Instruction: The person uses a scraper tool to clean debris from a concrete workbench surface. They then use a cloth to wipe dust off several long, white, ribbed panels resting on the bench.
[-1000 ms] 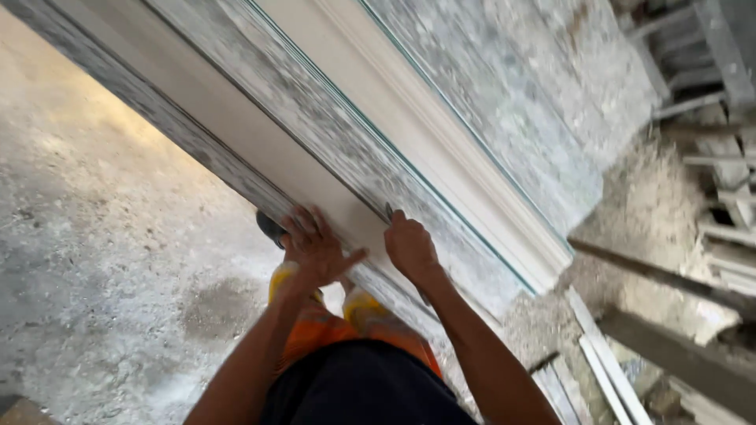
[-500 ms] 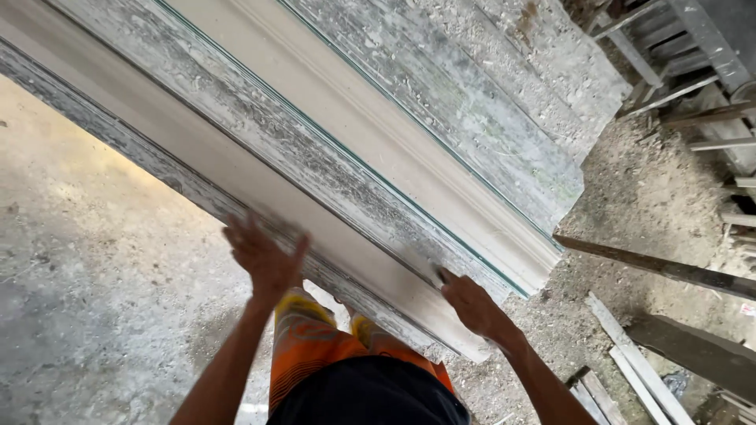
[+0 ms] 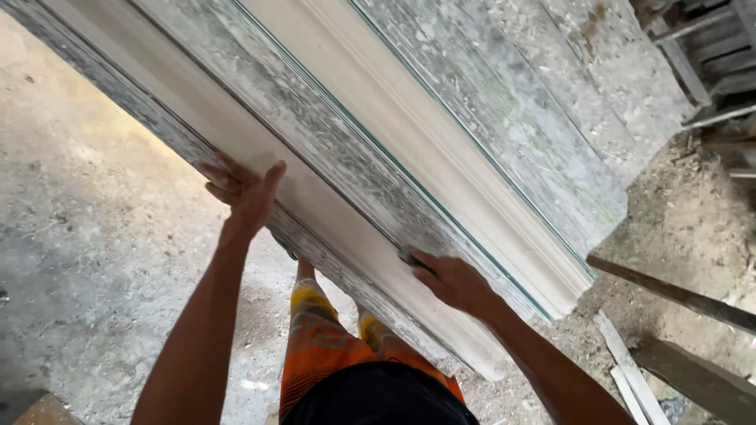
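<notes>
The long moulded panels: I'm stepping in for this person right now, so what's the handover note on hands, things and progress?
Left hand: open, flat against the edge of the nearest white moulded panel.
Right hand: fingers pressed on the same panel further along, near its end.
Panels: several lean stacked on edge across the view, above a dusty concrete floor.
Done: both hands are on the front panel.
Left: it is not lifted clear of the stack yet.

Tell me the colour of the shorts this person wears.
Orange shorts with a yellow pattern, seen in the head view.

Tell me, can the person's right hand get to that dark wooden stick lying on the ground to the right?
Probably not right now. The right hand is pressed on the long white moulding, and the dark wooden stick lies well beyond its end, down on the ground.
</notes>
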